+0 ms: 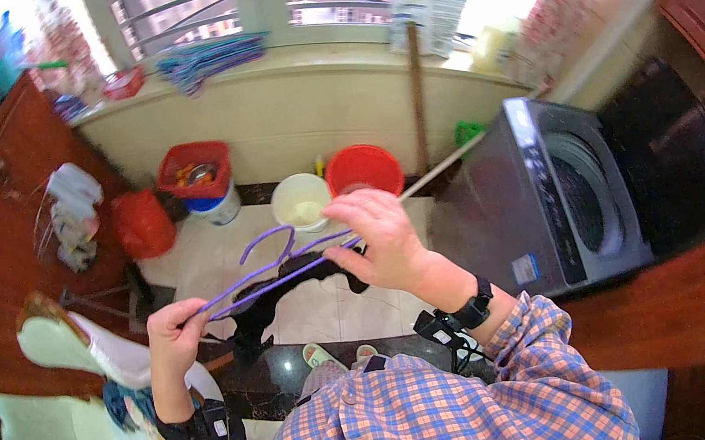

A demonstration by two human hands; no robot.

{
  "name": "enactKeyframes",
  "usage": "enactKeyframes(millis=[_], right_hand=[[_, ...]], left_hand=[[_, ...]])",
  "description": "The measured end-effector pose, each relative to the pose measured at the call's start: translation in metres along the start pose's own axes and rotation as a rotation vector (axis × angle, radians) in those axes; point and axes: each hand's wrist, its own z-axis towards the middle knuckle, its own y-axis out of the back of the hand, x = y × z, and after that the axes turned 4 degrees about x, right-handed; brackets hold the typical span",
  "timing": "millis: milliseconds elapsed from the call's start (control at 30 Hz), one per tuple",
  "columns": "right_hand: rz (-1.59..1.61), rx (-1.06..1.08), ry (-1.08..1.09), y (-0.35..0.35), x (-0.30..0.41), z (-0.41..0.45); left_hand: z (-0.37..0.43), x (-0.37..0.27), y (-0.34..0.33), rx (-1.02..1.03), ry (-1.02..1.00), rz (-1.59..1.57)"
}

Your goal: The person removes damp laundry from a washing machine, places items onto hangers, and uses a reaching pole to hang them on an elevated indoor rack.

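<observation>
A purple clothes hanger [264, 281] spans the space between my hands, its hook pointing away from me. My left hand [173, 333] pinches its left end between thumb and fingers. At the right end is my right hand [380, 236], its thumb apart from the fingers and the hanger's bars running between them. Whether that hand grips the hanger is not clear. Black fabric [262, 306], perhaps a garment, hangs along the lower bar above the floor. How it is attached is hidden.
Ahead stand a white bucket [301, 201], a red basin [364, 172] and a red basket [196, 170]. An open-topped washing machine [534, 209] is at right. Left are a wooden cabinet [8, 231] and white chair [80, 438]. More hangers [211, 61] lie on the windowsill.
</observation>
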Motion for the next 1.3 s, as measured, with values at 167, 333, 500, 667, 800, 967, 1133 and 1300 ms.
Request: enactKeyframes(millis=[167,333,500,667,800,967,1133,1300], right_hand=[[0.36,0.253,-0.195,-0.024,-0.017,-0.043],[0.491,0.39,-0.28,-0.03,-0.01,-0.054],[0.481,0.519,-0.323,-0.037,-0.009,-0.062],[0.527,0.565,-0.419,-0.041,-0.01,-0.059],[0.548,0.584,-0.393,-0.05,-0.005,-0.059],[0.529,0.614,-0.329,-0.073,0.029,-0.041],[0.643,0.674,-0.763,-0.082,0.024,-0.094],[0.634,0.812,-0.896,-0.087,-0.006,-0.137]], left_hand=[[-0.004,0.011,-0.017,0.071,0.115,-0.083],[-0.01,0.033,-0.038,-0.005,-0.011,0.178],[0.001,0.018,-0.079,0.2,-0.054,0.16],[0.011,0.015,-0.093,0.151,-0.069,0.016],[0.005,0.008,-0.086,0.133,-0.058,0.088],[-0.017,0.041,-0.042,0.122,-0.089,0.118],[-0.074,0.084,-0.017,0.108,0.215,0.048],[-0.091,0.101,-0.007,0.042,0.419,0.003]])
